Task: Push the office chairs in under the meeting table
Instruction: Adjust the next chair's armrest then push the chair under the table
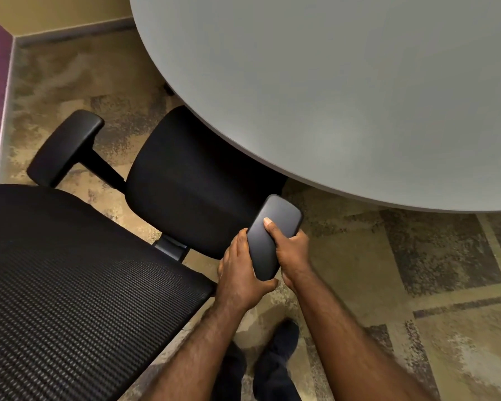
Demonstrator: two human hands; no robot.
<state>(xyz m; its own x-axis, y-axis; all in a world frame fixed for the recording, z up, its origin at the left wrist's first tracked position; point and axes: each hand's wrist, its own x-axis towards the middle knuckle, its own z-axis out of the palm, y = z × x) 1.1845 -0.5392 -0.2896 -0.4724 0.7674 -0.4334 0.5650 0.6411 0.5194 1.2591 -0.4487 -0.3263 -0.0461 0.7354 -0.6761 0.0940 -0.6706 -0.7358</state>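
The black mesh-backed office chair (191, 180) is only partly tucked under the grey rounded surface (344, 91); its dark grey padded armrest (272, 235) is gripped by the fingers of the left hand (240, 273) and right hand (292, 253).

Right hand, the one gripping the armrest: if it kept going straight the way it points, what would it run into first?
Probably the meeting table: the right hand on the armrest points toward its edge, though depth is unclear and it might pass under.

Both hands gripping chair armrest (272, 235), seat (191, 183) seemingly partly under table (344, 82)
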